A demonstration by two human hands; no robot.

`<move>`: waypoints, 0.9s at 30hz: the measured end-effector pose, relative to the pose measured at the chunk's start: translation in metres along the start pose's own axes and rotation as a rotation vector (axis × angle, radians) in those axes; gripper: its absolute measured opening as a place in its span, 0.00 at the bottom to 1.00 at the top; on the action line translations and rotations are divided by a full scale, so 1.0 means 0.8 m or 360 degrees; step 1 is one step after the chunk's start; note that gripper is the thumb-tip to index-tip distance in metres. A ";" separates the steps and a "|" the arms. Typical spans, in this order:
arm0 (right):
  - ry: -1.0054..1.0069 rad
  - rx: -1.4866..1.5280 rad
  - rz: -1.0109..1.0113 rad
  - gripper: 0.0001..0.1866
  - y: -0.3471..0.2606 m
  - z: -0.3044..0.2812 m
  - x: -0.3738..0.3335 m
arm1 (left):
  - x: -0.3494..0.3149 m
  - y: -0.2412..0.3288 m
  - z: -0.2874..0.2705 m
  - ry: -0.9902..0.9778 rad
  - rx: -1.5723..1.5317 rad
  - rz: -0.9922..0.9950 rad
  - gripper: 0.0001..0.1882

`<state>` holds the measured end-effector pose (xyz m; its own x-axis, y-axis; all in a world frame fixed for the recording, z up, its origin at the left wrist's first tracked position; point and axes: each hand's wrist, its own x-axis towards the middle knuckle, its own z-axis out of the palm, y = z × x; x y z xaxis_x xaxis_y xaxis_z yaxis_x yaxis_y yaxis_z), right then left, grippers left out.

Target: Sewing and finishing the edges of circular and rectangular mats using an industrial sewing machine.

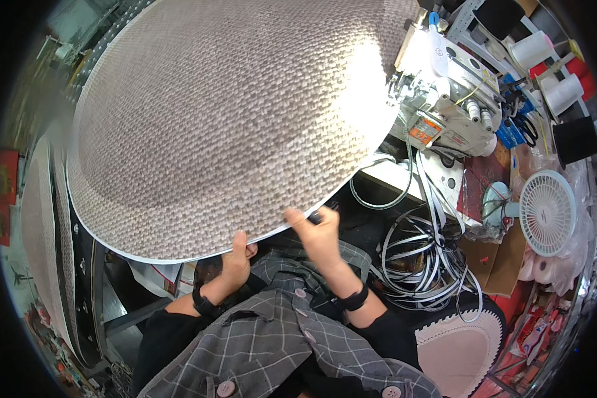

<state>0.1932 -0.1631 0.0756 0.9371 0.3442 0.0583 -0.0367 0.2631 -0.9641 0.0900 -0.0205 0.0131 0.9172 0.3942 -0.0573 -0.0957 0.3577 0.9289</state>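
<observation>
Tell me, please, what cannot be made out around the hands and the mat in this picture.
In the head view:
- The woven mat: far side cut off by the top edge.
- The left hand: some fingers hidden behind mat or palm.
- The dark thing at the right hand: too small and blurred to identify.

mat [232,119]: beige-brown, basketweave pattern | edge binding [169,261]: white | garment [255,335]: grey, pale windowpane check | wristbands [355,299]: black | fan [547,212]: white
</observation>
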 end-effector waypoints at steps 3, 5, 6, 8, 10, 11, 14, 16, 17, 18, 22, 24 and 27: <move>-0.0063 0.0143 0.0105 0.09 0.022 0.032 -0.021 | 0.001 -0.004 0.011 0.0034 -0.0061 -0.0119 0.19; -0.0091 0.0103 0.0073 0.11 0.017 0.049 -0.024 | 0.003 -0.007 0.017 0.0102 0.0037 -0.0100 0.20; -0.0041 0.0113 0.0077 0.12 0.023 0.054 -0.023 | 0.005 -0.009 0.019 0.0072 0.0006 -0.0086 0.20; 0.0045 0.0134 0.0100 0.15 0.026 0.064 -0.021 | 0.006 -0.011 0.022 0.0126 -0.0022 -0.0111 0.21; 0.0051 0.0138 0.0148 0.17 0.015 0.060 -0.018 | 0.011 0.000 0.013 -0.0152 0.0096 -0.0222 0.21; 0.0047 0.0135 0.0143 0.17 0.006 0.061 -0.017 | 0.009 0.012 0.003 -0.0305 0.0240 -0.0235 0.21; 0.0120 -0.0086 -0.0076 0.16 0.028 0.047 -0.003 | -0.015 0.012 -0.070 0.0277 -0.0167 -0.0032 0.24; 0.0139 -0.0055 -0.0017 0.14 0.020 0.048 -0.001 | -0.023 0.023 -0.150 0.0442 -0.0203 0.0454 0.30; 0.0131 -0.0004 -0.0016 0.12 0.024 0.041 0.002 | -0.029 0.053 -0.164 0.0600 -0.0390 0.0491 0.30; 0.0153 0.0053 -0.0017 0.12 0.020 0.041 0.003 | -0.031 0.086 -0.175 0.0694 -0.0468 0.0586 0.28; 0.0236 0.0104 -0.0001 0.08 0.009 0.044 0.015 | -0.051 0.117 -0.252 0.0775 -0.0191 0.0408 0.26; 0.0358 0.0179 -0.0007 0.07 -0.002 0.043 0.025 | -0.062 0.113 -0.236 0.0817 -0.0149 0.0348 0.20; 0.0380 0.0244 -0.0056 0.09 -0.012 0.030 0.046 | -0.082 0.106 -0.232 0.0650 -0.0043 0.0158 0.17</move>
<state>0.2195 -0.1317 0.0932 0.9933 0.1154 0.0105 -0.0380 0.4106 -0.9110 -0.0504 0.1415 0.0279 0.6747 0.7293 -0.1132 -0.1911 0.3207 0.9277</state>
